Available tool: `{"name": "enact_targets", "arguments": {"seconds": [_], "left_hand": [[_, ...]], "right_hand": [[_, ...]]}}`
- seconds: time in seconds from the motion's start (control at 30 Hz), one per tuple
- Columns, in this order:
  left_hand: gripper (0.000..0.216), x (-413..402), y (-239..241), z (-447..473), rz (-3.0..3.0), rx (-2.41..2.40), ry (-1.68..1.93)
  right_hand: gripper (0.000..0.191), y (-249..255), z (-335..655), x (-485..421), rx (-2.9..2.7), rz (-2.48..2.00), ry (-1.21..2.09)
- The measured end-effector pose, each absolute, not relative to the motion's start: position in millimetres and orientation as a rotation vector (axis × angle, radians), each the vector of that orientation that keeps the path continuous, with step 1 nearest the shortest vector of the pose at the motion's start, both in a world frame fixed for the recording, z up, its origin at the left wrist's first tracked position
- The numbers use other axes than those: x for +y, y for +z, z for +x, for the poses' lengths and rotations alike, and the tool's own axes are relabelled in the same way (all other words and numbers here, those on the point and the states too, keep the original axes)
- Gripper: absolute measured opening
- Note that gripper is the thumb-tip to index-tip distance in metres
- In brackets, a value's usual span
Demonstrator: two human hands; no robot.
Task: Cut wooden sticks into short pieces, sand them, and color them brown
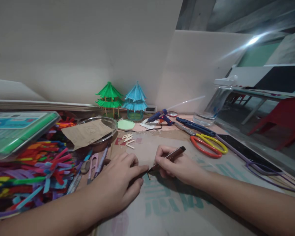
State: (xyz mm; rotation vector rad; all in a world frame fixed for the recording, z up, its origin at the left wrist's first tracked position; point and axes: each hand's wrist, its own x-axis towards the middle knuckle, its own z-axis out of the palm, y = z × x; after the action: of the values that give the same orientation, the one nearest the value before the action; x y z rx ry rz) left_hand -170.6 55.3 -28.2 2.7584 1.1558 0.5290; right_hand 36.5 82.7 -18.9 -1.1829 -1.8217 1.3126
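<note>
My right hand (170, 162) is closed around a brown pen (175, 152), its tip angled down to the left. Under that tip lies a short wooden stick (149, 177) on the cardboard sheet (174, 200). My left hand (127, 177) rests on the cardboard with its index finger reaching to the stick's upper end and pressing it there; the thumb is tucked beneath. Several more short sticks (129, 138) lie in a loose group just beyond my hands. Behind them stand a green pavilion model (109, 100) and a blue pavilion model (135, 101).
A blue glue gun (159, 117) lies at the back, its red light lit. To the right are scissors (206, 146), a blue utility knife (195, 126), a phone (248, 152) and a clear bottle (211, 105). Colourful pipe cleaners (39, 177) and a plastic case (22, 131) crowd the left.
</note>
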Motion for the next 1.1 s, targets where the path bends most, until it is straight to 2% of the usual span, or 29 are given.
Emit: {"name": "enact_targets", "arguments": {"seconds": [0.43, 1.1], "left_hand": [[0.030, 53.8, -24.4, -170.2, 2.768, 1.166, 0.507], [0.034, 55.4, -25.4, -170.1, 2.761, 1.176, 0.423]], "right_hand": [[0.013, -19.8, 34.8, 82.3, -1.826, -1.171, 1.399], [0.013, -23.2, 38.8, 83.2, -1.836, -1.137, 1.305]]}}
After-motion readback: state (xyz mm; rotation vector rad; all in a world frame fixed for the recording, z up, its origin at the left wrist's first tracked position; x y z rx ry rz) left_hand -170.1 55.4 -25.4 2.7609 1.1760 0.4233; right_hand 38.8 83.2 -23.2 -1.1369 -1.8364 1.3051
